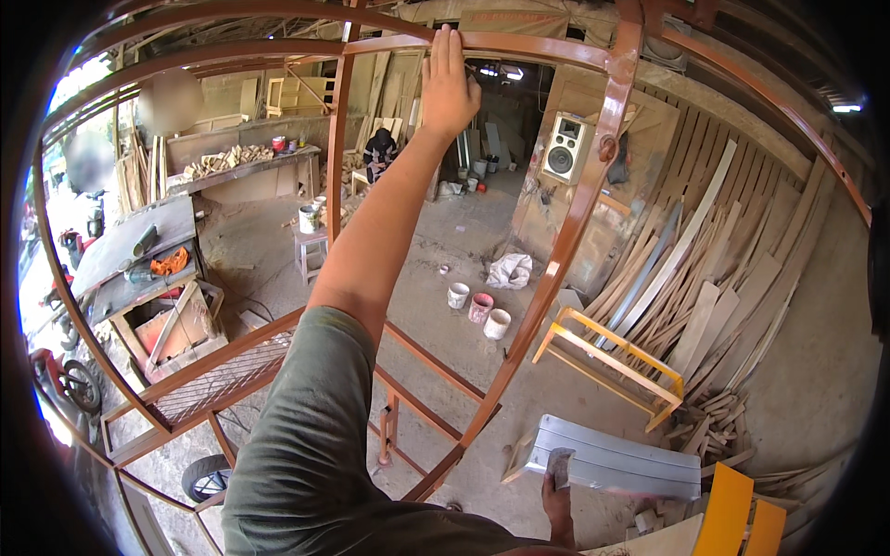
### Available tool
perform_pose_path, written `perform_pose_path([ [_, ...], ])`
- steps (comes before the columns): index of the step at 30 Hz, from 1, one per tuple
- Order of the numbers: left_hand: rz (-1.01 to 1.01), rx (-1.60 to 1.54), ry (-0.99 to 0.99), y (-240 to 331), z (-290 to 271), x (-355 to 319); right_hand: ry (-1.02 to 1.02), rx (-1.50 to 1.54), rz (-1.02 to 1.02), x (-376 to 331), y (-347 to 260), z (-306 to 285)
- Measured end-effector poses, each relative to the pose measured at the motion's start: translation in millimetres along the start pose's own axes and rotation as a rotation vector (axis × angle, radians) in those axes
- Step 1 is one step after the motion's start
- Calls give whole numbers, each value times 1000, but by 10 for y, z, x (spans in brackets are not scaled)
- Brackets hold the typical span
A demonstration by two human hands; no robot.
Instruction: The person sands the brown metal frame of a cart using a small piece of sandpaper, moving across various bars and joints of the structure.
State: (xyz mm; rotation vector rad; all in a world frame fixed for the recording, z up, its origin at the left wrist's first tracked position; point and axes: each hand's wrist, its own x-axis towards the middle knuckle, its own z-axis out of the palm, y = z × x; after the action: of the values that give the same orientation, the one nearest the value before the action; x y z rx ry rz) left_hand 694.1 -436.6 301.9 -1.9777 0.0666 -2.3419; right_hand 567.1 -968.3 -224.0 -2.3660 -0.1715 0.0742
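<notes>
My left hand (449,88) is raised at the top of the view, its stretched fingers lying flat against a brown painted metal rail (533,46). The thumb stands apart on the right. This rail is part of a tall brown metal frame (336,139) around me, with uprights, curved bars and lower crossbars. Low on the right, my right hand (559,514) grips a small grey flat piece (560,461), perhaps folded sandpaper. Just beyond it lies a long silver-grey ribbed panel (612,459). My left arm hides part of the frame and floor.
Three paint buckets (480,308) and a white sack (510,271) sit on the floor ahead. Timber strips (714,278) lean at the right, near a yellow frame (612,343). A cluttered workbench (139,250) is at the left. Farther back, a person (379,153) sits.
</notes>
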Motion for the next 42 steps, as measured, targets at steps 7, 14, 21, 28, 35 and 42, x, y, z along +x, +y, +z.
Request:
perform_pose_path([
  [7, 287, -39, -103, 1021, -375, 114, 86, 213, -148, 480, 983, 352],
  [14, 699, -142, -259, 1071, -1332, 344, 784, 679, -511, 865, -715, -1195],
  [21, 349, 913, -410, -476, -2114, 1223, 763, 561, -912, 384, -2647, -2359],
  [28, 153, 757, -971, -376, -2640, 1799, 874, -359, -1540, 176, -4628, -2238],
  [35, 120, 765, -836, -158, -3600, 1919, 1221, -940, -1235, 1176, -5558, -2440],
  [42, 61, 798, -739, -330, -3322, 1798, 1152, -752, -1285, 1941, -6766, -1146],
])
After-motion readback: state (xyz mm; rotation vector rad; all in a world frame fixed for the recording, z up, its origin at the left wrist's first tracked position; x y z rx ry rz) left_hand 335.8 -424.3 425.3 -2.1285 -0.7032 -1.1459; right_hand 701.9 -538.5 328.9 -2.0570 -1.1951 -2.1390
